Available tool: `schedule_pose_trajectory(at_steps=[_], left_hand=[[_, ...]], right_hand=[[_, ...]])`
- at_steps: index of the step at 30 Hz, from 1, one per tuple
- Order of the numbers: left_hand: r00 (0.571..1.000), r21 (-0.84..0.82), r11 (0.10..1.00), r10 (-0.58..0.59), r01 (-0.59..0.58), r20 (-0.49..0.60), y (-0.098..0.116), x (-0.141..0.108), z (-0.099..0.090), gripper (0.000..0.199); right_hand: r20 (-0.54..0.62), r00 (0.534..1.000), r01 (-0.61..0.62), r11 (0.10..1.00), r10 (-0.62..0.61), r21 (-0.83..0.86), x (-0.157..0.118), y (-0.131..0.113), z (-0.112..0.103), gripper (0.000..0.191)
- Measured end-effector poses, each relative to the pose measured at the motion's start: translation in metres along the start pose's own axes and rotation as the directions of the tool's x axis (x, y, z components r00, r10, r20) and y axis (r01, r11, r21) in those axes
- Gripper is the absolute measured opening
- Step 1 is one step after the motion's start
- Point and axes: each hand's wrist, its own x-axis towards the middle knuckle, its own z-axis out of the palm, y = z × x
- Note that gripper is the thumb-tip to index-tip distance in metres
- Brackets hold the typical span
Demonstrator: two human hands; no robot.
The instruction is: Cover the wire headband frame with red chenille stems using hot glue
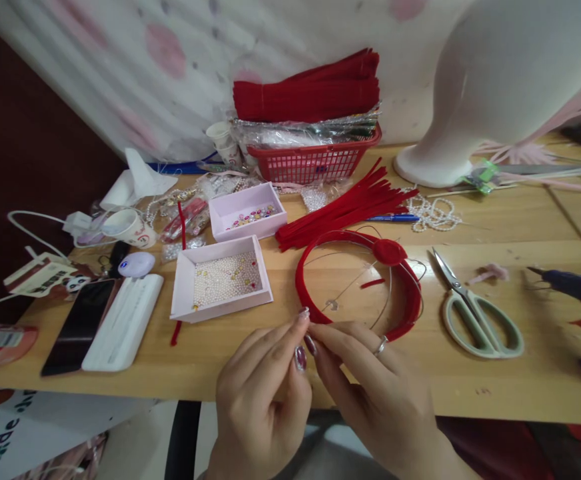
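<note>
My left hand (268,393) and my right hand (370,387) meet at the fingertips over the table's front edge. Both are closed in a pinch, and what lies between the fingers is too small to make out. A ring circles one finger of the right hand. Just beyond the fingertips rests a red headband (303,283) with a round red piece (389,253) and thin wires around it. Left of it, a white box (220,309) holds small pearl beads. Behind that, a second box (248,231) contains coloured gems. Red fuzzy strips (330,213) lie fanned out behind the headband.
Scissors (470,317) and a glue gun (575,287) lie at the right. A red basket (310,163) and a white mannequin head (500,87) stand behind. At the left are a phone (78,327), a white power bank (123,323) and a paper cup (129,228).
</note>
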Motion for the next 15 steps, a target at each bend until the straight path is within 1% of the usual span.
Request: schedule_pose_trajectory(at_steps=[3,6,10,15], left_hand=[[0.995,0.086,0.991,0.098,-0.099,0.016,-0.0027,0.0032,-0.003,0.052],[0.986,0.136,0.977,0.158,-0.164,0.051,-0.0039,0.0067,-0.0051,0.049],[0.983,0.16,0.97,0.174,-0.183,0.065,-0.0036,0.008,-0.0064,0.045],[0.988,0.141,0.978,0.144,-0.151,0.059,-0.0028,0.0028,-0.0062,0.043]], right_hand=[[0.049,0.999,-0.002,0.999,0.004,-0.042,-0.0018,0.0008,-0.0002,0.021],[0.096,0.995,-0.017,0.999,0.022,-0.05,-0.003,0.0015,-0.0003,0.025],[0.126,0.992,0.0,0.999,0.004,-0.033,-0.0034,0.0024,-0.0018,0.028],[0.095,0.995,0.033,0.999,-0.034,0.01,-0.0015,0.0016,-0.0025,0.022]])
